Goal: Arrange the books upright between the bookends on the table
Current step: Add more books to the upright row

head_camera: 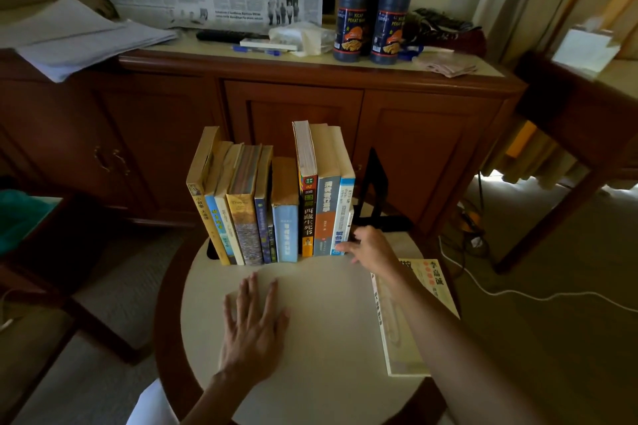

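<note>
Head view | we rest our left hand flat, fingers released, on a pale book lying at the surface's near-left | right hand fingers touch, not grasp, the upright row's right end | black bookend stands just beyond | yellow-cover book lies flat at right edge, long axis pointing away, nearer our right hand.

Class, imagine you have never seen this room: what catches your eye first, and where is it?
First, the row of books standing upright at the far side of the round table, with the right hand touching the row's right end by the black bookend. Then the left hand flat on the table, and the dark bottles on the sideboard behind.
</note>
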Demonstrator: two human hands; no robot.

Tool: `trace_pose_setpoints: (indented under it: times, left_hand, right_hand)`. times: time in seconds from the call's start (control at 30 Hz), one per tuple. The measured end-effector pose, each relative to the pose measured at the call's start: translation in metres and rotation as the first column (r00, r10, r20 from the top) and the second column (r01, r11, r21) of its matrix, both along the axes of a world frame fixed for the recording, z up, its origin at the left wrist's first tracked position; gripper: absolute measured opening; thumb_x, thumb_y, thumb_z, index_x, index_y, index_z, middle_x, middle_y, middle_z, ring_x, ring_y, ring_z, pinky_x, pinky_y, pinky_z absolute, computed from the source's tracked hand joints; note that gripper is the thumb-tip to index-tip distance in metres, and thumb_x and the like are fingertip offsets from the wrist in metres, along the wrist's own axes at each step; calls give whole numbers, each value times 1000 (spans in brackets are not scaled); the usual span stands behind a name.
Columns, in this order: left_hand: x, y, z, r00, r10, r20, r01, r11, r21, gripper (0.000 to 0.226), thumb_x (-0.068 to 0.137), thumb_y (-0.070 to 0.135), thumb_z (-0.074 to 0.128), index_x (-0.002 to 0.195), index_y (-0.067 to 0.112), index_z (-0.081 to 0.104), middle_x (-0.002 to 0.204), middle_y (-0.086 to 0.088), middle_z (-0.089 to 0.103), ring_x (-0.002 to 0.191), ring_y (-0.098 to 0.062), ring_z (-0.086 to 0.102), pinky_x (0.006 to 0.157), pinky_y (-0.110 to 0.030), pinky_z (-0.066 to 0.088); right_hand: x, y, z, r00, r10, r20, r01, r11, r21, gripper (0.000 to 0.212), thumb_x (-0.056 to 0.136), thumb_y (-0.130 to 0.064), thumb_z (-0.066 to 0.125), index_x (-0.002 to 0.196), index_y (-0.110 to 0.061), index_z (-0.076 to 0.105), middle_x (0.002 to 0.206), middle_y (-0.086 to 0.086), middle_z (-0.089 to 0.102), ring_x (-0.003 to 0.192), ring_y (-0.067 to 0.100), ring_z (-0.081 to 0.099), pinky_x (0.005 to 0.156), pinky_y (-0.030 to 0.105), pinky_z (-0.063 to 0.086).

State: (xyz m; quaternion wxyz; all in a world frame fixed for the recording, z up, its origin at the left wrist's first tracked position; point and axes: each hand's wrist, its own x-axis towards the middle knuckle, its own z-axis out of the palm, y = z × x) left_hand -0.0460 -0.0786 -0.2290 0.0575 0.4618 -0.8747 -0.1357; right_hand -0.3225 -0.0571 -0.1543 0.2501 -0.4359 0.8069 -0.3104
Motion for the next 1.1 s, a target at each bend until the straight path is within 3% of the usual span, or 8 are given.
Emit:
trace_pose_setpoints:
  times: [0.17, 0.27, 0.37, 0.47, 0.63, 0.73, 0.87, 1.1]
  left_hand:
    - [3, -2, -1, 1000, -11, 2, 11, 1000, 7, 75, 89, 70, -10, 155, 36, -9, 163, -9, -17, 149, -27, -22, 118, -50, -17]
    - [4, -2, 2, 1000, -29, 1, 29, 999, 28, 78, 86, 72, -14, 155, 36, -12, 162, -9, -21, 148, -27, -25, 116, -49, -20]
    - [6, -1, 8, 998, -60, -2, 60, 997, 46, 87, 78, 76, -21, 155, 35, -15, 161, -9, -25, 147, -27, -27, 114, -48, -24]
    - [10, -1, 12, 997, -73, -24, 74, 995, 63, 103, 69, 80, -28, 157, 31, -6, 164, -12, -17, 149, -29, -21, 114, -46, -21]
    - [26, 11, 25, 992, -121, -27, 124, 978, 165, 92, 78, 74, 3, 158, 29, 2, 164, -11, -14, 150, -30, -17, 117, -45, -12]
    - [33, 22, 30, 991, -136, -9, 135, 971, 198, 71, 99, 58, 32, 158, 29, 4, 164, -11, -16, 151, -31, -16, 120, -47, -8]
    - [42, 31, 31, 989, -142, -34, 146, 965, 220, 68, 102, 49, 38, 158, 27, 6, 164, -11, -15, 151, -31, -15, 121, -47, -6]
    - [29, 52, 52, 988, -92, -121, 123, 950, 286, 51, 102, 43, 41, 150, 26, 33, 164, -16, -7, 150, -38, -13, 122, -51, -4]
  right_hand:
    - [13, 25, 12, 998, -54, 12, 55, 996, -66, 47, 90, -23, 70, 134, -10, 56, 131, 8, 63, 111, 19, 66, 89, 29, 55]
    - [28, 67, 7, 913, -236, -332, 217, 972, -94, 59, 95, -39, 60, 145, -11, 44, 138, 11, 58, 124, 24, 57, 102, 38, 46]
    - [43, 110, -15, 860, -247, -446, 356, 917, 179, 85, 91, -63, 49, 154, -12, 20, 159, 16, 25, 146, 37, 22, 116, 55, 18]
    - [59, 127, -34, 881, -156, -447, 308, 906, 291, 90, 93, -61, 43, 157, -11, 4, 164, 15, 1, 150, 40, -4, 119, 58, 0]
    - [87, 118, -15, 899, -145, -414, 255, 941, 224, 84, 90, -27, 65, 155, -11, 14, 161, 12, 22, 148, 36, 18, 118, 55, 23]
    - [88, 122, -9, 881, -110, -459, 279, 905, 320, 91, 88, -40, 62, 155, -13, 8, 164, 16, 9, 149, 42, 6, 118, 61, 14]
    - [85, 136, -11, 836, -28, -548, 309, 850, 428, 93, 88, -68, 39, 156, -17, 0, 164, 18, -2, 148, 44, -3, 110, 72, 11]
    - [97, 144, -3, 897, 12, -441, 194, 886, 420, 93, 90, -47, 55, 155, -23, -7, 164, 13, -1, 149, 40, 4, 109, 71, 22]
